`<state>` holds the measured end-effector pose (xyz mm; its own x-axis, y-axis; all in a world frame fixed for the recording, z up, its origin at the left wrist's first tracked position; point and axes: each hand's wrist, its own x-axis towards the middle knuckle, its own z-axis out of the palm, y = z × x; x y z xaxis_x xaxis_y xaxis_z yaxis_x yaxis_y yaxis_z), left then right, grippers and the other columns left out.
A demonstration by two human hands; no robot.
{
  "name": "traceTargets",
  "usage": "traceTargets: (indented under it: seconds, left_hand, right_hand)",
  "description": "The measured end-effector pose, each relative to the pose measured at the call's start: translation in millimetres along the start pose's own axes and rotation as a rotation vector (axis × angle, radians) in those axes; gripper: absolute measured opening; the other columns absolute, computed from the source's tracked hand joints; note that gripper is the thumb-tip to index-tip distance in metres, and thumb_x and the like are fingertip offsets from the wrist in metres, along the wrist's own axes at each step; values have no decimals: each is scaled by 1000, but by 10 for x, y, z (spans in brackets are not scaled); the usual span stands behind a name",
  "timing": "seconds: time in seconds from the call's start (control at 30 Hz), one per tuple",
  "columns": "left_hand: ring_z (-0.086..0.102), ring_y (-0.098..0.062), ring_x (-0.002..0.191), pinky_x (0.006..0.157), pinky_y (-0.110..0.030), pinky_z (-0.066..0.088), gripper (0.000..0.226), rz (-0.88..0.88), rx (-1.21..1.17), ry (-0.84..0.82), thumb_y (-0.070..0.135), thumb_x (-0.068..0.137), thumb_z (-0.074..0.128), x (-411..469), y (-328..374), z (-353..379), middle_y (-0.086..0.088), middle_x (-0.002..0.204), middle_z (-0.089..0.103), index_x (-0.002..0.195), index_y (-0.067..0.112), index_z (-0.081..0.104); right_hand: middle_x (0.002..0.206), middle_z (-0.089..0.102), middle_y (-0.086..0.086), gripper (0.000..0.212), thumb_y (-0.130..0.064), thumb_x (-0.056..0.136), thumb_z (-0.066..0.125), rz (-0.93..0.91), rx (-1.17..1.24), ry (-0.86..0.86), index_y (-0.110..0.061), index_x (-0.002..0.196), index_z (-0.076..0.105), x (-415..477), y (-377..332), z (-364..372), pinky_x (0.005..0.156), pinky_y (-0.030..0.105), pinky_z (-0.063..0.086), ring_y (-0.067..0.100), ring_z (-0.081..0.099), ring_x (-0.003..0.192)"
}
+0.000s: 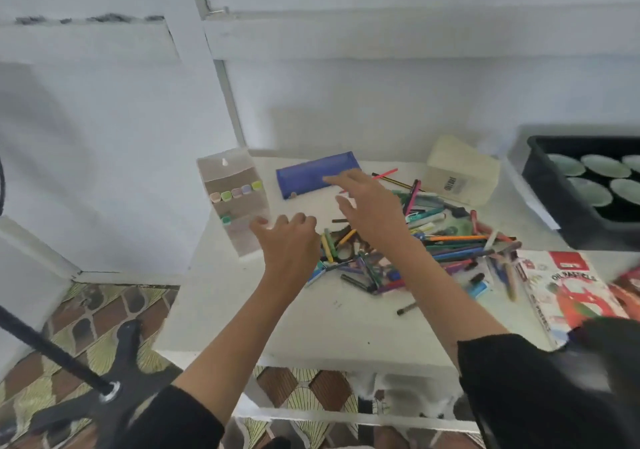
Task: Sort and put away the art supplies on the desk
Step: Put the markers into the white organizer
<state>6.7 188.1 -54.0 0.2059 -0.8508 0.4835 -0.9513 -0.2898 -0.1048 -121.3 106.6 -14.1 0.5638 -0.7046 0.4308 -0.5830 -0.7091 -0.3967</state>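
A heap of pens, markers and crayons (433,247) lies on the white desk (311,324). Behind it rests a blue pencil case (308,174). A clear marker box (235,202) with pastel-capped markers stands at the desk's left edge. My left hand (287,244) hovers with loosely curled fingers beside that box, holding nothing. My right hand (367,202) stretches out with straight fingers over the blue case's near edge, above the heap. An oil pastels box (568,292) lies at the right.
A cream pouch (464,171) stands at the back right. A black tray (540,185) with green round pans sits at the far right. A black chair base (114,379) stands on the patterned floor at the left. The wall rises close behind the desk.
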Motion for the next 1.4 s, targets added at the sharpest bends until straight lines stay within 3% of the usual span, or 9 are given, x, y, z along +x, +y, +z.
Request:
traceTargets:
  seconds: [0.23,0.37,0.43,0.63,0.77,0.97,1.17,1.33,1.4]
  left_hand:
    - [61,-17,68,86,-46,30,7,259,-212,-66,21,69,71,-125,928,259,8,67,64,69,26,66]
    - [63,-17,77,89,-48,29,13,377,-433,-82,18,67,76,-212,1338,365,12,74,67,74,26,70]
    - [62,-18,81,86,-51,36,15,416,-511,-82,16,68,75,-260,1474,425,12,79,68,78,26,70]
    - [50,-15,97,91,-44,29,15,503,-561,-29,14,70,72,-432,1705,652,7,97,63,82,23,68]
    - [49,-17,96,88,-47,32,7,418,-458,14,16,70,72,-493,1685,716,2,97,61,70,21,66]
    - [51,-19,94,87,-48,32,4,258,-395,75,21,73,67,-536,1643,729,2,93,62,73,25,68]
    - [46,-18,98,90,-47,28,19,191,-374,-85,40,65,82,-518,1666,729,3,97,61,73,26,72]
    - [42,-17,102,90,-44,23,24,187,-389,-207,37,52,90,-474,1687,648,5,100,61,66,28,72]
    - [41,-17,100,89,-41,21,31,167,-372,-239,38,47,92,-463,1684,635,4,98,60,70,28,73]
  right_hand:
    - [99,68,3,23,-4,89,55,468,44,99,-15,100,71,-1192,1075,-431,67,32,49,19,61,79]
    - [102,68,9,21,-3,90,54,686,6,32,-11,98,71,-1664,1531,-462,74,26,44,19,59,85]
    - [104,66,10,22,-2,90,54,734,-9,-26,-11,100,71,-1801,1659,-423,74,23,39,20,58,87]
    - [117,56,3,32,-5,87,58,625,-51,-195,-20,115,63,-1943,1827,-377,93,29,38,21,49,109]
    - [115,50,1,29,-9,86,63,573,-61,-258,-22,111,58,-1904,1866,-404,84,29,40,20,46,105]
    - [110,47,-2,22,-15,85,65,568,-76,-288,-24,102,53,-1848,1915,-416,75,30,45,16,45,95]
    - [106,45,-2,19,-12,84,67,520,-49,-323,-19,98,54,-1800,1965,-450,73,25,41,16,46,90]
    - [100,50,-6,16,-1,87,59,575,138,-279,-15,96,56,-1745,2008,-590,73,20,41,13,52,87]
    - [97,56,-5,19,1,89,55,628,236,-259,-17,95,56,-1753,2019,-634,64,16,47,7,56,79]
